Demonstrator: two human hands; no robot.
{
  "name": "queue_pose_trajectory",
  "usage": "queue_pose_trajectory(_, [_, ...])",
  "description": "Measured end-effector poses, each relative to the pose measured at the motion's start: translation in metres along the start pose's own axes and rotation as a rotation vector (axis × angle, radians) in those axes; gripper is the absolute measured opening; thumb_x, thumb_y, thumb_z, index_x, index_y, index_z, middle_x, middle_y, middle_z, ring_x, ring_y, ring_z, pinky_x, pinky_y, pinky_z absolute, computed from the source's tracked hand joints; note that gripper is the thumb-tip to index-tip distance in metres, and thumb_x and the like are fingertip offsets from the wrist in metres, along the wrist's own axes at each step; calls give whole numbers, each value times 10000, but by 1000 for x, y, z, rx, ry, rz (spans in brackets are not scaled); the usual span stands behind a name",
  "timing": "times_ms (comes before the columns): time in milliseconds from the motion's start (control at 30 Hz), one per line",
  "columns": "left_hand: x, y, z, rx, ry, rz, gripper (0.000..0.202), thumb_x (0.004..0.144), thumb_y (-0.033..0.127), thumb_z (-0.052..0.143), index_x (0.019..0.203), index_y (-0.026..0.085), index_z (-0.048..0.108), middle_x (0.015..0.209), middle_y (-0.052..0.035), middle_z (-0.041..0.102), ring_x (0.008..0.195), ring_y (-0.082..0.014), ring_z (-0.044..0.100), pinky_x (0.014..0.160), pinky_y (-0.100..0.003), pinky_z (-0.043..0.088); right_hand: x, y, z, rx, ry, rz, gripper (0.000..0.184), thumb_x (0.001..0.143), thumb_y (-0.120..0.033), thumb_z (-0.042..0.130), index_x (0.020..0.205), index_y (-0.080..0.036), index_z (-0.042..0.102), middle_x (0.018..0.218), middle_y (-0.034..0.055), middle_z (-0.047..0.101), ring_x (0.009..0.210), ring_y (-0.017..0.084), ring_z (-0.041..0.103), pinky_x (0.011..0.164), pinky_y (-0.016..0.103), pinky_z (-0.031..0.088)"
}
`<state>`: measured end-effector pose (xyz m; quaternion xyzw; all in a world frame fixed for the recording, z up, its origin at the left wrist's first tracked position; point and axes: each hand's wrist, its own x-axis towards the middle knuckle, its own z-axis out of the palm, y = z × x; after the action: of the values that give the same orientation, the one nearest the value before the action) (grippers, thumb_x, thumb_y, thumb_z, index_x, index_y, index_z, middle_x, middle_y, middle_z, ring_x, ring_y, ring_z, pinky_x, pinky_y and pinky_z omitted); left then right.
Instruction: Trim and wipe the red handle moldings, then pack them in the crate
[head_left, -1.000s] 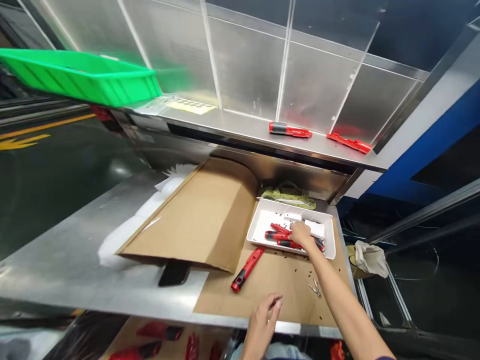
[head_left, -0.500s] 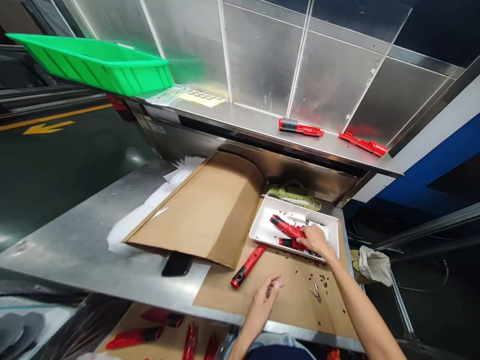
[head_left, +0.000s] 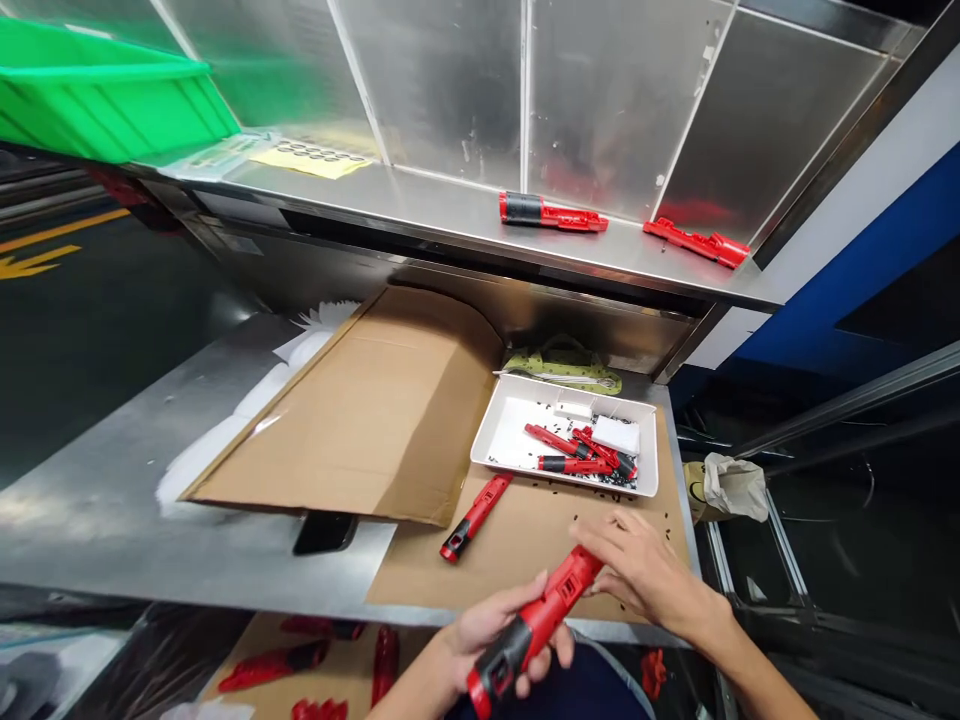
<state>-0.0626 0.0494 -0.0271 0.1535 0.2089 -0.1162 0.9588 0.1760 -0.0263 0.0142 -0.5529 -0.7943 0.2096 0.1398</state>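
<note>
A red and black plastic tool housing (head_left: 551, 610) is held between both hands near the table's front edge. My left hand (head_left: 495, 630) wraps round its middle, close to the black grip part. At the red upper end, my right hand (head_left: 637, 560) closes its fingers on the housing. Behind them lies a white tray (head_left: 487, 440) with several red housings (head_left: 574, 464), a white block (head_left: 616, 434) and small black bits inside. Another red and black housing (head_left: 476, 517) rests on the brown cardboard sheet (head_left: 420, 575), left of the hands.
A large cardboard piece (head_left: 360, 410) leans over white foam wrap (head_left: 225, 440), with a dark phone-like object (head_left: 325, 533) by its front edge. Two red housings (head_left: 555, 213) lie on the metal shelf (head_left: 442, 210), where a green bin (head_left: 112, 100) also stands. More red parts (head_left: 274, 668) lie below.
My right hand has come out of the tray toward me, and a housing is now in both hands. My left hand has closed round it. The view has shifted right and down.
</note>
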Motion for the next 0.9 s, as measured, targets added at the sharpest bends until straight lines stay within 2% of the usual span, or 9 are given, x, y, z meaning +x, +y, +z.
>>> queue_pose_trajectory(67, [3,-9,1,-105,145,88,503,928,561,526,815,103,702,514,-2,569,390,-56,508,386,-118,419,-8,18,11,-4,38,195,701,897,-401,661,1505,-283,332,1413,113,531,1294,273,493,1061,442,430])
queue_pose_trajectory(200, [11,1,15,-349,411,413,360,966,437,529,978,100,657,620,-14,618,481,-64,587,486,-127,509,-13,53,69,-18,21,703,302,924,-278,573,1223,-244,605,1150,110,669,1041,276,676,876,395,515])
queue_pose_trajectory(300, [16,19,34,-402,424,596,325,987,380,500,980,86,637,694,-34,625,541,-71,606,557,-148,540,-9,66,116,-13,44,812,169,837,-192,630,1001,-185,668,1026,148,701,892,307,713,758,387,522])
queue_pose_trajectory(400, [18,31,53,-354,361,744,288,966,380,546,934,110,640,782,-37,628,573,-60,581,586,-159,537,-8,72,133,48,142,821,141,888,-248,545,835,-168,650,946,162,710,850,304,712,744,395,521])
queue_pose_trajectory(533, [13,36,69,-301,297,812,295,968,371,529,1120,145,640,915,-56,666,651,-99,614,707,-272,581,-18,67,100,213,320,765,367,947,-465,449,1033,-159,631,819,87,705,752,233,705,714,355,557])
queue_pose_trajectory(600, [10,35,75,-270,272,814,364,959,321,536,1292,181,577,985,-68,687,777,-153,672,813,-369,587,-28,52,69,388,491,716,504,944,-521,469,1278,-149,533,920,78,714,812,203,716,741,331,585])
queue_pose_trajectory(667, [8,35,81,-224,241,834,498,927,263,586,1414,229,489,1029,-63,694,897,-194,698,870,-415,577,-37,26,38,658,731,612,520,886,-472,634,1304,-177,541,996,81,729,888,203,726,785,325,604])
queue_pose_trajectory(767, [9,35,90,-171,214,859,576,880,277,676,1425,232,497,1020,-62,704,946,-211,707,839,-351,584,-45,-19,8,812,951,385,356,821,-267,760,1152,-204,647,1020,86,759,915,221,746,778,313,634])
queue_pose_trajectory(900, [17,34,96,-143,241,885,487,827,367,745,1261,164,659,1082,-106,716,857,-159,688,716,-214,557,-39,-63,3,739,1089,155,346,829,-135,730,1159,-205,650,1023,78,771,905,245,762,715,334,669])
